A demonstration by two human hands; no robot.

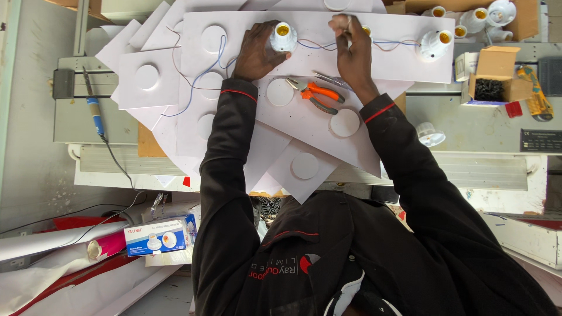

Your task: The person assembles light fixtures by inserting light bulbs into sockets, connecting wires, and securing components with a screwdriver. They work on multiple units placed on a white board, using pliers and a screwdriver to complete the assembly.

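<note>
My left hand [256,54] grips a white lamp holder [284,37] with a brass-coloured centre, standing on a long white panel [328,55]. My right hand [351,50] is closed with pinched fingertips over a second lamp holder [366,30], which it mostly hides. A third lamp holder [434,44] stands further right on the same panel. Thin blue and red wires [319,44] run between the holders and loop off to the left. Orange-handled pliers [317,93] lie just below both hands.
Several white boards with round discs [304,167] are stacked under the panel. A blue-handled soldering iron [93,111] lies at left. At right are a cardboard box of black screws [490,89], a yellow tool [535,93], more lamp holders [486,17] and a loose white holder [430,134].
</note>
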